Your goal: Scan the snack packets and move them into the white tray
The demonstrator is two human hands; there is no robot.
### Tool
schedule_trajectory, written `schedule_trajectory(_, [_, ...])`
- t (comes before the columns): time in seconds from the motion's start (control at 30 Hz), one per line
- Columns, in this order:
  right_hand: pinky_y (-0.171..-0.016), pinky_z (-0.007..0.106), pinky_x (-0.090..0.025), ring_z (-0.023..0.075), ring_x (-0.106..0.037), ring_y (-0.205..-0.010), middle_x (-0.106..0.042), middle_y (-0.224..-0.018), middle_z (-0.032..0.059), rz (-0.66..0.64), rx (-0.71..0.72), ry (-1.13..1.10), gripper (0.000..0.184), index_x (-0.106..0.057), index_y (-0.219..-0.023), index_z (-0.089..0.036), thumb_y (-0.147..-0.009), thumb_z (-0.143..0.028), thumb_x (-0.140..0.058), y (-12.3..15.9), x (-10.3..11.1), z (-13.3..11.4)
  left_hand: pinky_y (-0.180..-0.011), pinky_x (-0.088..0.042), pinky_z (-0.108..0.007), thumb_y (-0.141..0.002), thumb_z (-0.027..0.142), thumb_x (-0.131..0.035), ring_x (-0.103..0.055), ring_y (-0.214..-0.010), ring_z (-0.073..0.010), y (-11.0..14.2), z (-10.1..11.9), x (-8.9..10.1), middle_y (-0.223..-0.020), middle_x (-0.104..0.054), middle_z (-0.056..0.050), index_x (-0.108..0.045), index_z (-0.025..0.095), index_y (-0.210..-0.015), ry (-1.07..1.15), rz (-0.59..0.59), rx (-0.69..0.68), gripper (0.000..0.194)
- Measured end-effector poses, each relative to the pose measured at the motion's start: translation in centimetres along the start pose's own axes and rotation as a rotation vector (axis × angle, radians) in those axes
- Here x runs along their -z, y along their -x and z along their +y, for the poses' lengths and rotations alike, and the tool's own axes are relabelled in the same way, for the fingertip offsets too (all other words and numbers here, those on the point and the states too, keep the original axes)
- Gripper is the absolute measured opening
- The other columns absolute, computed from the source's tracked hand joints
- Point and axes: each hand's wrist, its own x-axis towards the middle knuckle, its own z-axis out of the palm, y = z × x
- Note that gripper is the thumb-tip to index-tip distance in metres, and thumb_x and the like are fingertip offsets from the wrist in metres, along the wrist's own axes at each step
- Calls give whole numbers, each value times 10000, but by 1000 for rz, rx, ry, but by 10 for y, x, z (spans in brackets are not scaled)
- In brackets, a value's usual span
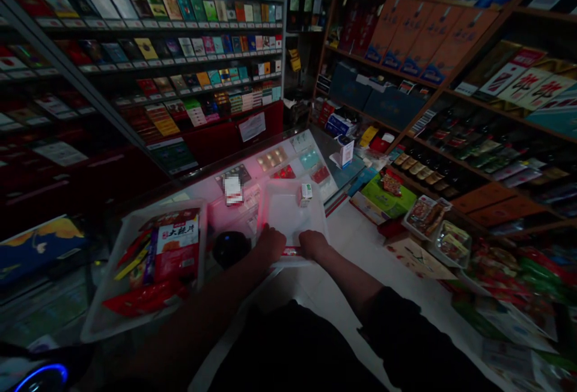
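A translucent white plastic tray [285, 214] extends in front of me over the edge of the lit glass counter. My left hand [271, 244] is closed round its near left corner, and my right hand [314, 244] grips the near right part of the same rim. Inside the tray, toward the far right, is a small white and green box [306, 195]. A dark rounded object [231, 249] lies just left of my left hand; its kind is hard to make out. Farther left, a second plastic tray [100, 302] holds several snack packets [177, 241].
Cigarette packs [207, 45] fill the shelves beyond the counter. A white pack [233, 190] rests on the counter glass [211, 214]. At the right, wooden shelves [451, 88] carry boxes and bottles. Packaged foods [428, 216] crowd the floor side below them. A blue box [42, 248] lies far left.
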Motion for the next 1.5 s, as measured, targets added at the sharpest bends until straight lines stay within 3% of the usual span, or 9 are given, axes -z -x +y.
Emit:
schedule_trajectory(0.23, [-906, 399, -593, 333, -751, -1118, -763, -1184, 219, 83, 43, 24, 304, -767, -1180, -144, -898, -215, -677, -6, -3, 5, -1069, -387, -530, -972, 140, -480, -700, -1054, -330, -5, -10, -3, -1025, -761, -219, -777, 116, -986, 10, 135, 29, 298])
schedule_trajectory(0.5, [-929, 354, -563, 292, -703, -1165, -684, -1259, 208, 216, 74, 25, 286, -700, -1220, -134, -989, -208, -549, -40, 7, 14, -926, -471, -443, -951, 134, -503, -720, -984, -315, -26, -32, 5, -992, -755, -226, -772, 84, -957, 14, 149, 109, 274])
schedule_trajectory(0.67, [-922, 382, -561, 298, -708, -1132, -676, -1255, 211, 249, 77, 6, 305, -624, -1278, -115, -1011, -219, -521, -50, 11, 16, -988, -454, -460, -969, 157, -494, -718, -1004, -314, -29, -34, 11, -1014, -760, -215, -756, 90, -1028, 18, 174, 136, 277])
schedule_trajectory(0.77, [-928, 356, -546, 276, -711, -1128, -696, -1239, 189, 251, 72, -21, 325, -589, -1313, -125, -997, -173, -534, -46, 11, 18, -1127, -367, -516, -993, 182, -479, -711, -1042, -314, -22, -29, 14, -989, -770, -192, -740, 109, -1091, 7, 198, 130, 288])
schedule_trajectory(0.9, [-943, 333, -519, 261, -696, -1157, -702, -1250, 180, 263, 72, -59, 291, -655, -1248, -134, -992, -124, -516, -36, 17, 24, -1221, -262, -539, -986, 154, -471, -691, -1101, -303, -11, -30, 21, -978, -769, -175, -751, 139, -1020, 52, 229, 99, 282])
schedule_trajectory(1.03, [-934, 311, -499, 256, -689, -1154, -719, -1226, 175, 298, 57, -107, 272, -728, -1175, -142, -981, -129, -538, -28, 31, 33, -1137, -385, -498, -923, 100, -505, -680, -1122, -303, -4, -46, 37, -1058, -762, -189, -761, 134, -1011, 115, 241, 80, 272])
schedule_trajectory(1.17, [-915, 287, -484, 243, -693, -1139, -759, -1190, 139, 351, 67, -176, 246, -770, -1136, -169, -977, -184, -582, -15, 51, 43, -925, -517, -379, -847, 106, -572, -721, -964, -259, 6, -69, 62, -1001, -793, -134, -801, 169, -975, 233, 227, 96, 270])
schedule_trajectory(1.33, [-826, 220, -472, 168, -719, -1002, -797, -1062, 56, 410, 108, -307, 195, -790, -1068, -188, -980, -277, -640, 4, 70, 44, -816, -531, -268, -850, 219, -645, -731, -868, -192, 32, -97, 90, -947, -818, -50, -831, 196, -1002, 373, 254, 97, 241])
schedule_trajectory(1.5, [-813, 224, -477, 164, -719, -931, -797, -1001, 46, 492, 158, -535, 140, -797, -930, -173, -945, -257, -687, 11, 77, 31, -843, -540, -274, -866, 258, -647, -732, -886, -199, 55, -122, 100, -945, -816, -52, -834, 195, -928, 463, 349, 64, 207])
